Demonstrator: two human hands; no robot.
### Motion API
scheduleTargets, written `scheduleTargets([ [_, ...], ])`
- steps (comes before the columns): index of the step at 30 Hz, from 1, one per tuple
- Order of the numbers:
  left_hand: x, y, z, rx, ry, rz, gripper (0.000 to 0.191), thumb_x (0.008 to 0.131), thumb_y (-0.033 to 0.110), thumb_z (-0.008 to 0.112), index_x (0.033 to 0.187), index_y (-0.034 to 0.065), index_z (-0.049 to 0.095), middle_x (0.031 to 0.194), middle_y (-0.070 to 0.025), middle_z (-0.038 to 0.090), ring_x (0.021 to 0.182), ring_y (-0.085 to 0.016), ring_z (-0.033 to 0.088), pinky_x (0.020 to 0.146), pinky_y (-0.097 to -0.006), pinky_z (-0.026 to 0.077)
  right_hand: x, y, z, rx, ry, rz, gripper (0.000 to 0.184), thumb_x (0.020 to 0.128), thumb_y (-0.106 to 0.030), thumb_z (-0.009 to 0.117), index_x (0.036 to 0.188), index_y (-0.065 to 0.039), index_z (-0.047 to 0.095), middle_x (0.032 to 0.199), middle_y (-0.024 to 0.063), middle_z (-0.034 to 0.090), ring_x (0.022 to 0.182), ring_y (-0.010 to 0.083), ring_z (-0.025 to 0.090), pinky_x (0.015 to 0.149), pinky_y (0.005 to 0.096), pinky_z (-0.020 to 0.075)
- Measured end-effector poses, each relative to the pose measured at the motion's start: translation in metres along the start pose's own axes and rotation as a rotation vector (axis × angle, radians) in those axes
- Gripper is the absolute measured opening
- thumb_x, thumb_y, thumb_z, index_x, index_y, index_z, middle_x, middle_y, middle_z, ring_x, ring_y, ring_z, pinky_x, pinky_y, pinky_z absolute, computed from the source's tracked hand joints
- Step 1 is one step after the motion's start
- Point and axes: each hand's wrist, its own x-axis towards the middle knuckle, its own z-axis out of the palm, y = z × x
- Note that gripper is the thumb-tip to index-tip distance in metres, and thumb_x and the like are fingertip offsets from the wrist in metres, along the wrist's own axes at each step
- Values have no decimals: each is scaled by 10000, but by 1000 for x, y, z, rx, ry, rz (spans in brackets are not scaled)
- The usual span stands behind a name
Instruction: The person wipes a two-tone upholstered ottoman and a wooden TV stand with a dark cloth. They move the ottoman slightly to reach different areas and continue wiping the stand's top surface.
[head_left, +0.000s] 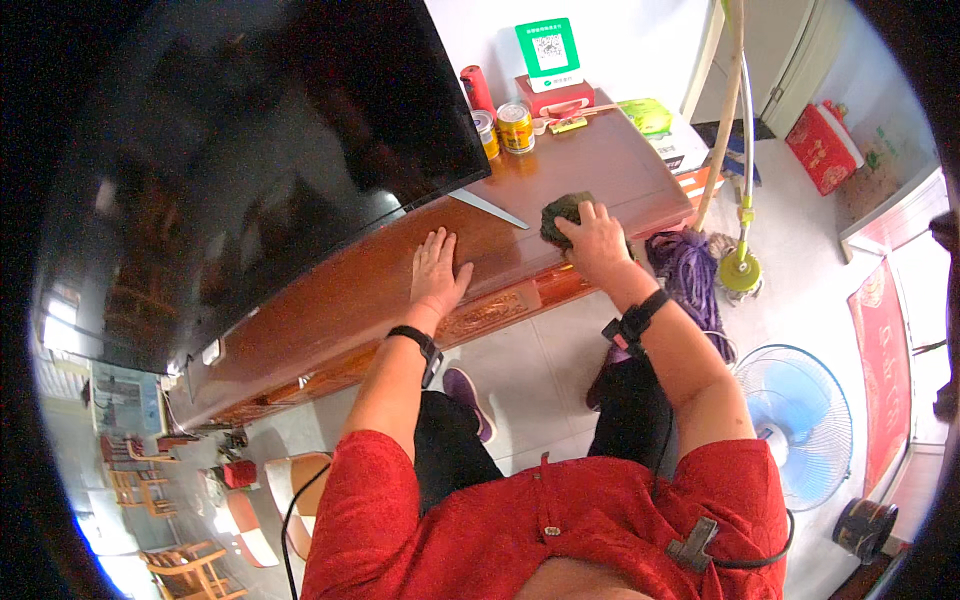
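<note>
My right hand grips a dark green-brown cloth, bunched against the top of a reddish-brown wooden cabinet near its front edge. To its left, my left hand rests palm down on the same wood, fingers apart and holding nothing. Between the hands, a silver stand foot sticks out from under a large black television. Carved panels run along the cabinet's front. Part of the cloth is hidden beneath my right hand.
Behind the cloth stand yellow cans, a red can and a red box with a green code sign. Mops lean at the cabinet's right end. An electric fan stands at my right.
</note>
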Motion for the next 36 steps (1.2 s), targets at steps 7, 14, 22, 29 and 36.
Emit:
scheduleTargets([
  [7, -36, 105, -156, -744, 102, 166, 234, 985, 236, 683, 1124, 50, 708, 1228, -145, 691, 1108, -300, 676, 964, -394, 531, -89, 1, -64, 537, 38, 201, 510, 788, -198, 745, 1295, -159, 695, 1089, 149, 632, 1039, 366, 648, 927, 463, 540],
  [14, -204, 211, -414, -1224, 180, 820, 314, 1024, 314, 597, 805, 102, 673, 880, -50, 709, 854, -215, 673, 990, -446, 470, -186, -40, -110, 1070, 269, 160, 490, 829, -124, 727, 1292, 22, 664, 1077, 151, 679, 962, 243, 673, 879, 347, 530],
  [22, -298, 233, -459, -1256, 240, 967, 303, 1019, 312, 587, 820, 99, 667, 894, -47, 704, 864, -210, 664, 972, -437, 467, -228, -81, -140, 1062, 253, 15, 485, 839, -77, 725, 1305, 38, 652, 1192, 166, 687, 1147, 267, 656, 1014, 343, 479],
  [29, -354, 223, -490, -1321, 95, 990, 294, 1015, 310, 578, 832, 96, 663, 907, -44, 699, 873, -206, 657, 957, -429, 464, -239, -110, -158, 1127, 233, -75, 469, 854, -61, 723, 1301, 56, 645, 1163, 144, 677, 1061, 212, 644, 948, 338, 504],
  [36, -385, 226, -491, -1363, 31, 1023, 286, 1011, 308, 568, 845, 93, 658, 920, -41, 695, 882, -201, 650, 942, -421, 461, -238, -137, -172, 1145, 179, -76, 495, 862, -96, 745, 1323, 47, 635, 1062, 106, 666, 974, 175, 648, 865, 313, 524],
])
